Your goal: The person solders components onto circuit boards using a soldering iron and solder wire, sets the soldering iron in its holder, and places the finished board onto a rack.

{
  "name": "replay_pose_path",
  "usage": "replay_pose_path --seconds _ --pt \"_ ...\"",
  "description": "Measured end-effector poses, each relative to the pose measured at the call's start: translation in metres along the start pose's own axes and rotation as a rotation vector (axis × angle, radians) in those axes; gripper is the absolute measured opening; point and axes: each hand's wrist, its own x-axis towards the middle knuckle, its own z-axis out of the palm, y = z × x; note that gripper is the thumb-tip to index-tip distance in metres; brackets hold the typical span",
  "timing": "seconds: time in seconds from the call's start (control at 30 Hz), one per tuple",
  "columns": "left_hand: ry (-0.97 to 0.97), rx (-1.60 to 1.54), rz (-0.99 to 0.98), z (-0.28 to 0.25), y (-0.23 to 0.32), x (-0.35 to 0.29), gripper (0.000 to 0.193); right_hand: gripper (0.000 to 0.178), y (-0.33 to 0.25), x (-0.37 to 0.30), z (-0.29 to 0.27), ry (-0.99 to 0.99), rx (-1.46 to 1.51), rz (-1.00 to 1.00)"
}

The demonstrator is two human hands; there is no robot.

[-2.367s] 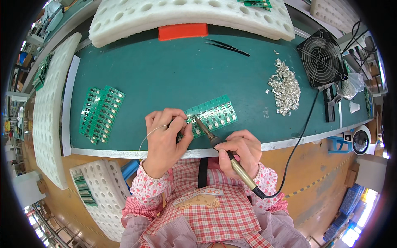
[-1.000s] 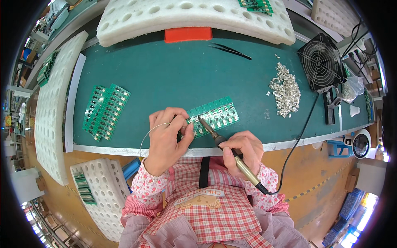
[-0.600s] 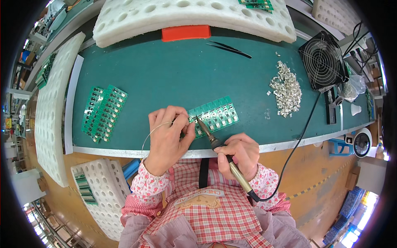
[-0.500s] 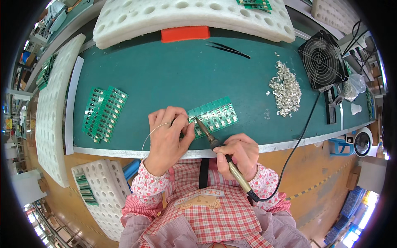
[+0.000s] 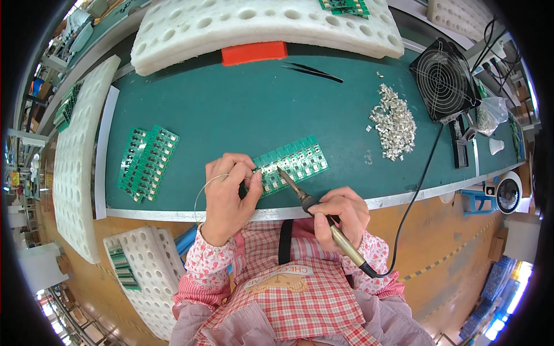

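Note:
My right hand [image 5: 343,216] is wrapped round the handle of a soldering iron [image 5: 337,237], whose tip rests at the circuit board panel [image 5: 300,161], among its small parts. A black cable trails from the iron's lower end. With finger and thumb pinched, my left hand [image 5: 231,193] holds a thin solder wire [image 5: 202,189] that loops out behind the knuckles. The wire's front end is by the iron's tip, at the panel's left part. Lying at a slant on the green mat, the panel is partly covered by my left fingers.
Stacked board panels [image 5: 147,164] lie at the left. Small metal parts [image 5: 393,124] form a heap on the right, before a black fan [image 5: 444,78]. Black tweezers [image 5: 314,72] and a red block [image 5: 254,53] lie by the far white foam tray [image 5: 265,29]. Another foam tray [image 5: 83,167] borders the left.
The iron's tip has shifted slightly right along the panel, and my right hand has moved a little right. My left fingers have moved slightly left, baring more of the panel. The whole view has shifted slightly.

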Motion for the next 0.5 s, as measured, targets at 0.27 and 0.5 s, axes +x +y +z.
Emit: replay_pose_path --seconds 0.27,0.5 --pt "-0.019 0.037 0.025 -0.001 -0.001 -0.003 0.016 0.011 -0.001 -0.002 0.007 -0.026 0.034 0.055" --pt "-0.064 0.041 0.052 0.002 0.004 0.006 0.038 0.011 0.001 0.001 -0.002 0.020 -0.003 0.005"
